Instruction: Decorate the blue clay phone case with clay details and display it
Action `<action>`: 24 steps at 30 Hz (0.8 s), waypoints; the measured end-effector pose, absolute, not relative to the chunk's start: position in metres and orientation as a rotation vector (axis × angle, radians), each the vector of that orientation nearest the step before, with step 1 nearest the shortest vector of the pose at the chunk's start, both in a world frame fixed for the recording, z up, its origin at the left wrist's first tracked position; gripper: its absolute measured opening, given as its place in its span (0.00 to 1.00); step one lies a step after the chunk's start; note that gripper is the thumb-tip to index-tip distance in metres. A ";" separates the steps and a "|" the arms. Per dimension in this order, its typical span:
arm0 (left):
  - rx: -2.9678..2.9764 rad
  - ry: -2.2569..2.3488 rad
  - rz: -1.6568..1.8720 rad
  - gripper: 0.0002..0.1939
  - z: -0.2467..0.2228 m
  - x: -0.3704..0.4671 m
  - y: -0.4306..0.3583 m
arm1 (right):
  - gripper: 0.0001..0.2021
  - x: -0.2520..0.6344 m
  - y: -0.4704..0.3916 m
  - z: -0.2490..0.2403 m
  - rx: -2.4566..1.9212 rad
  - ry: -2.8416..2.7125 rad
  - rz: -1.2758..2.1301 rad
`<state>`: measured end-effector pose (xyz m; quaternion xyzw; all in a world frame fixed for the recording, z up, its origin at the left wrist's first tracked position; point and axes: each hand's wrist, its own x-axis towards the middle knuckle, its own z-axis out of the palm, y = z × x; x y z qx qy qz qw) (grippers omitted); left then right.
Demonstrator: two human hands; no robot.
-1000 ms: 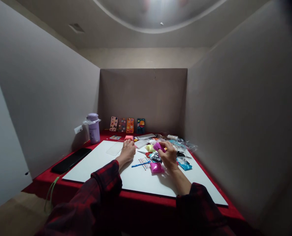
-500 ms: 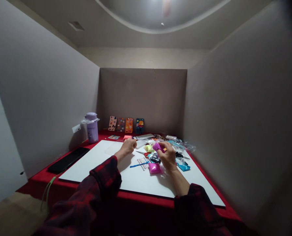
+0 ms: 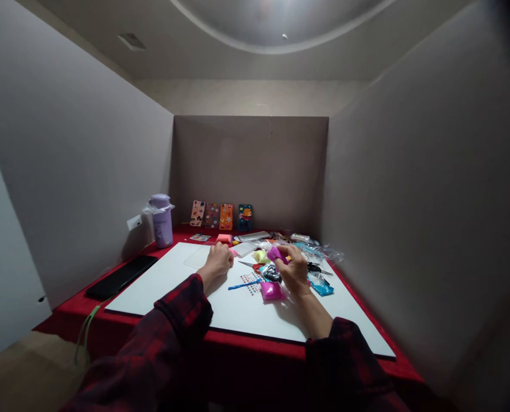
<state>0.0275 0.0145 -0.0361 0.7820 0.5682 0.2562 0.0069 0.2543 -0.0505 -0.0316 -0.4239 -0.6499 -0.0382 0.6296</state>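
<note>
My right hand (image 3: 295, 271) is closed around a lump of purple clay (image 3: 274, 254), held above the board. Just below it a shiny magenta clay packet (image 3: 272, 290) lies on the white board (image 3: 241, 315). My left hand (image 3: 216, 263) is closed low over the board, its fingertips mostly hidden. A pink bit (image 3: 233, 252) shows beside those fingers; whether they grip it is unclear. Between the hands lie a blue tool (image 3: 244, 285), a sheet of small coloured dots (image 3: 252, 280), red-handled scissors (image 3: 255, 266), a black packet (image 3: 272, 272) and a yellow clay packet (image 3: 260, 256).
Decorated phone cases (image 3: 226, 216) lean against the back panel. A purple bottle (image 3: 162, 222) and a black slab (image 3: 121, 277) are at left. A coral packet (image 3: 224, 238) lies behind my left hand. Black scissors (image 3: 319, 269) and a blue packet (image 3: 321, 286) lie at right.
My left hand has shifted slightly left and down, and the pink bit beside its fingers now shows. My right hand keeps hold of the purple clay, nearly in place.
</note>
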 end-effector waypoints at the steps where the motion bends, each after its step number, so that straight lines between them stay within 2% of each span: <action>1: 2.468 1.794 0.769 0.14 -0.036 0.028 0.016 | 0.05 0.254 -0.050 -0.032 -0.971 -1.488 -0.089; 6: 2.546 1.834 0.678 0.14 -0.033 0.030 0.016 | 0.06 0.255 -0.050 -0.032 -0.969 -1.490 -0.090; 12: 2.453 1.890 0.803 0.15 -0.021 0.031 0.017 | 0.06 0.255 -0.048 -0.033 -0.981 -1.493 -0.087; 24: 2.314 1.551 0.904 0.13 -0.019 0.076 0.053 | 0.05 0.252 -0.049 -0.031 -0.957 -1.497 -0.130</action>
